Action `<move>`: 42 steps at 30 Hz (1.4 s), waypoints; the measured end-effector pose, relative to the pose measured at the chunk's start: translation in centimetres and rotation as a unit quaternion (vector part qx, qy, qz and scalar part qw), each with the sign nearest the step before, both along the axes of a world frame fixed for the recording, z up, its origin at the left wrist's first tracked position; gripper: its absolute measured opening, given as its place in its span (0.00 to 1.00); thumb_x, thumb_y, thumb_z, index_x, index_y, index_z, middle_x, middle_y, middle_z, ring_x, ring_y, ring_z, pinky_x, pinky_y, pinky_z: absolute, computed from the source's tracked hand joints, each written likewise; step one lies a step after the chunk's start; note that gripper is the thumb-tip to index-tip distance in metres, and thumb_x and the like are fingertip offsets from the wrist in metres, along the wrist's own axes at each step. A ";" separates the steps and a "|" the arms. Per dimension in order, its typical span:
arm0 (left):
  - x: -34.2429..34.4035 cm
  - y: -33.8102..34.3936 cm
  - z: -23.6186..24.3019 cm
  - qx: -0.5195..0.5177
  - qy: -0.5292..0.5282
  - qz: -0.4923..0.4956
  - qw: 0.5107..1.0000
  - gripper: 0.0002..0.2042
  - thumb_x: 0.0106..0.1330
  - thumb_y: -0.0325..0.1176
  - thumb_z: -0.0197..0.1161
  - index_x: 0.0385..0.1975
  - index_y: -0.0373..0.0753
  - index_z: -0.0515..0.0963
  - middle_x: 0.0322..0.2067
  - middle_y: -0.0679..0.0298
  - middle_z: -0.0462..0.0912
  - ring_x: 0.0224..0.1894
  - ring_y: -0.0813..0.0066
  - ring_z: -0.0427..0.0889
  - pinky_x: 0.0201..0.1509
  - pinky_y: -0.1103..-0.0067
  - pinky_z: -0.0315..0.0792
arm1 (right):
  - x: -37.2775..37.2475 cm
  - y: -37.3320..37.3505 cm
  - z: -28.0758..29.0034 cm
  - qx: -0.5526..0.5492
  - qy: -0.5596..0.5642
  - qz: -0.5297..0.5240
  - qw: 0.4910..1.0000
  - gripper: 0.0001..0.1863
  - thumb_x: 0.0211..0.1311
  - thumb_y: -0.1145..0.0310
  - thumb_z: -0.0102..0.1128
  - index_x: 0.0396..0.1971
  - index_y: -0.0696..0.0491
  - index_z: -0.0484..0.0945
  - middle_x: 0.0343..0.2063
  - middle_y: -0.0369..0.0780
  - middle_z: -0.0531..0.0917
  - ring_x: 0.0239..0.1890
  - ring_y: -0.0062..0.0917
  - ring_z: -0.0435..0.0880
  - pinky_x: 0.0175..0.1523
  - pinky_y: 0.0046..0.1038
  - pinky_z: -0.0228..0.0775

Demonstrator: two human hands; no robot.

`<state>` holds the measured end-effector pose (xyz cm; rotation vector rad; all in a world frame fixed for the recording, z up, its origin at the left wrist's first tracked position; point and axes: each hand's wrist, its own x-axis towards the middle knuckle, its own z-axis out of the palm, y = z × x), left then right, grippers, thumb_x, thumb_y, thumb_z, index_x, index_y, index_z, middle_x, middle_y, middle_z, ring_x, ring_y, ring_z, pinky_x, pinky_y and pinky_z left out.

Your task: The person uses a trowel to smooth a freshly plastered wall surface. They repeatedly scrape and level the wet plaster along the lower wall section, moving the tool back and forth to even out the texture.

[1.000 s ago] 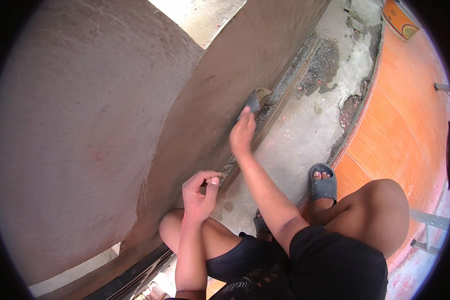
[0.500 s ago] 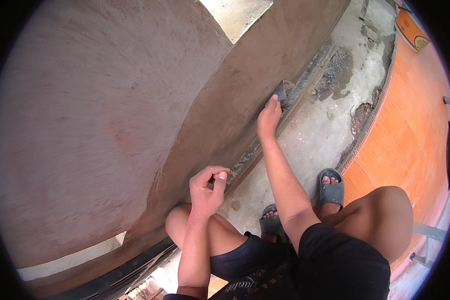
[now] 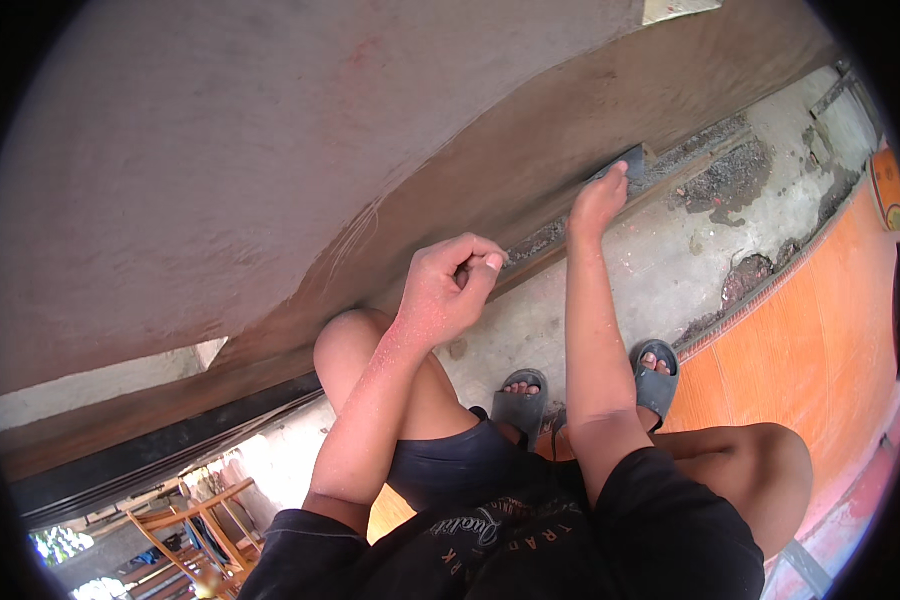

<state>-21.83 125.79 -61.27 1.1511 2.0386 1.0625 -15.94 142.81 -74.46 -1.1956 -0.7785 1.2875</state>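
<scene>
My right hand (image 3: 600,205) is closed on a flat, dark grey trowel (image 3: 634,164), its face against the foot of the brown plastered wall (image 3: 530,135). Most of the trowel's grip is hidden by the fingers. Along the wall's base runs a narrow strip of wet grey mortar (image 3: 538,243), bordered by a long wooden batten (image 3: 670,183). My left hand (image 3: 448,290) hovers above the near end of this strip, over my left knee. Its fingers are curled with the thumb pressed to them; whatever they may pinch cannot be made out.
Rough concrete floor (image 3: 660,250) with a damp mortar patch (image 3: 730,180) lies beside the batten. Orange tiles (image 3: 800,320) begin past a broken edge. An orange container (image 3: 887,190) stands at far right. A wooden chair frame (image 3: 210,530) shows at lower left; my sandalled feet are below.
The view has turned, so the wall and batten lie flatter across it. My right hand keeps the trowel low at the wall; my left hand stays curled.
</scene>
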 end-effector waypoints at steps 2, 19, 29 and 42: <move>0.0 0.1 0.0 0.003 -0.011 0.002 1.000 0.05 0.68 0.27 0.60 0.35 0.33 0.82 0.23 0.69 0.77 0.27 0.86 0.70 0.33 0.83 0.68 | -0.3 -0.3 -1.4 -0.038 -0.008 0.025 0.999 0.29 0.81 0.52 0.38 0.37 0.67 0.71 0.34 0.46 0.76 0.38 0.32 0.71 0.50 0.35 0.65; 0.3 0.0 -0.4 0.055 0.016 -0.014 0.998 0.05 0.68 0.25 0.59 0.34 0.33 0.82 0.24 0.66 0.80 0.25 0.83 0.73 0.33 0.83 0.70 | -1.4 -5.6 5.5 0.018 -0.069 0.138 0.988 0.26 0.81 0.56 0.37 0.59 0.67 0.60 0.60 0.54 0.61 0.63 0.40 0.57 0.69 0.38 0.48; 0.3 0.0 -0.8 0.043 -0.032 0.009 0.999 0.05 0.67 0.25 0.60 0.33 0.32 0.81 0.22 0.69 0.75 0.26 0.84 0.71 0.35 0.83 0.68 | 0.5 4.6 -2.0 -0.006 0.031 0.073 0.997 0.28 0.81 0.58 0.37 0.61 0.70 0.67 0.58 0.56 0.77 0.59 0.43 0.76 0.66 0.37 0.62; 0.9 0.2 -0.1 0.052 -0.018 0.008 0.998 0.05 0.67 0.25 0.59 0.34 0.32 0.81 0.23 0.69 0.76 0.27 0.83 0.72 0.34 0.83 0.67 | 1.0 8.0 -5.4 0.009 -0.029 0.018 0.999 0.28 0.81 0.52 0.36 0.40 0.65 0.75 0.36 0.45 0.81 0.40 0.30 0.76 0.54 0.34 0.66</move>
